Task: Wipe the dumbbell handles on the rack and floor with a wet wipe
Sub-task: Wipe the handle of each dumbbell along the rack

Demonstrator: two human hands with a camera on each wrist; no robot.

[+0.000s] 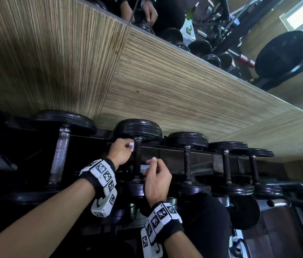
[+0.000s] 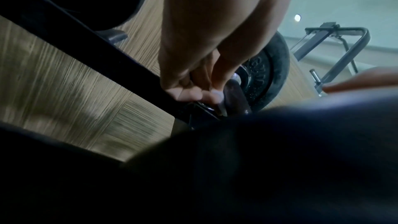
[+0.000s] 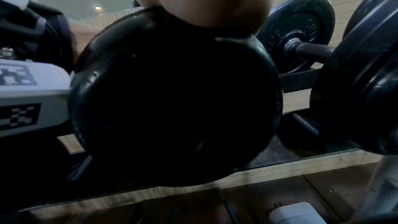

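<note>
On the rack's second dumbbell handle (image 1: 137,159), 6 o'clock in head view. My left hand (image 1: 120,151) pinches the wet wipe (image 1: 132,146) at its far end; my right hand (image 1: 157,180) pinches wipe near the middle. Handles toward 3 o'clock and floor ones probably still pending.

Beyond both hands (image 1: 121,151), the wall panel (image 1: 165,94) looks like matt streaked wood. The dumbbell plates (image 1: 138,128) are glossy black; the larger handle (image 1: 59,155) left of them is scuffed, pitted metal.
</note>
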